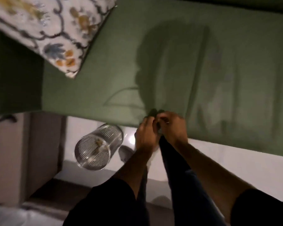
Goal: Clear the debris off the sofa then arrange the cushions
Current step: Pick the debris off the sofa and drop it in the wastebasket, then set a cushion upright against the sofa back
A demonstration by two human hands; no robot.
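You are in the clearing step: your left hand and right hand pinch small dark debris at the sofa front edge; next drop it into the clear bin.

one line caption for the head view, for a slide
Both hands meet over dark bits at the green sofa's front edge, clear bin below.

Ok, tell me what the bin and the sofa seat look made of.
Bin: looks like clear hard plastic, glossy, with ribbed walls you can see scraps through. Sofa seat: green woven fabric, matte, creasing softly near the hands; the exact fibre can't be told.
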